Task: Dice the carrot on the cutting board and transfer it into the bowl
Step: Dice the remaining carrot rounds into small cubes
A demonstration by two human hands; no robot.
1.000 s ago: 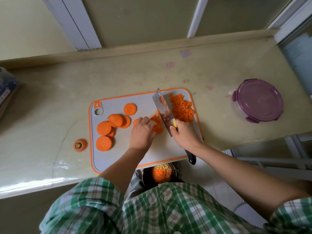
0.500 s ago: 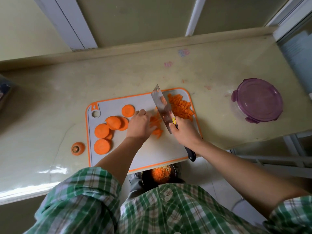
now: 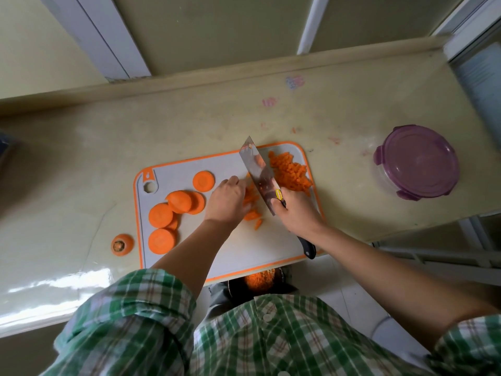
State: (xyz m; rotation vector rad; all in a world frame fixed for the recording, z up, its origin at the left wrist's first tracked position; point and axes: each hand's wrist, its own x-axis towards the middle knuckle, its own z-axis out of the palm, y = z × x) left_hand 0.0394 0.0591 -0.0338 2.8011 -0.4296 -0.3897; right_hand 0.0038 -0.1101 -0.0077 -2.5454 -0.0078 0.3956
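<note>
A: While the dark round bowl (image 3: 259,280) sits below the near edge of the pale glossy counter (image 3: 81,172), already holding some orange dice, what has changed above it?

B: On the white plastic cutting board with the orange rim (image 3: 244,248), both hands have crept away from the body over the last second. A few loose cut bits (image 3: 257,223) now lie at the near end of the work.

A: And the hands themselves?

B: The left hand (image 3: 227,202) has its fingers curled down onto the orange carrot strips (image 3: 251,210), pinning them. The right hand (image 3: 296,210) is clenched round the black handle of the steel cleaver (image 3: 259,177), blade just beside the left knuckles.

A: Meaning?

B: Dicing is advancing along the bundle, I'd judge, but plenty remains. Several round orange carrot slices (image 3: 162,215) lie uncut to the left, with a cut-off carrot top (image 3: 122,245) on the counter beside that edge.

A: Farther off?

B: A heap of diced carrot (image 3: 290,173) at the board's far right corner awaits transfer, and a clear round container with a purple lid (image 3: 416,161) stands well apart
</note>
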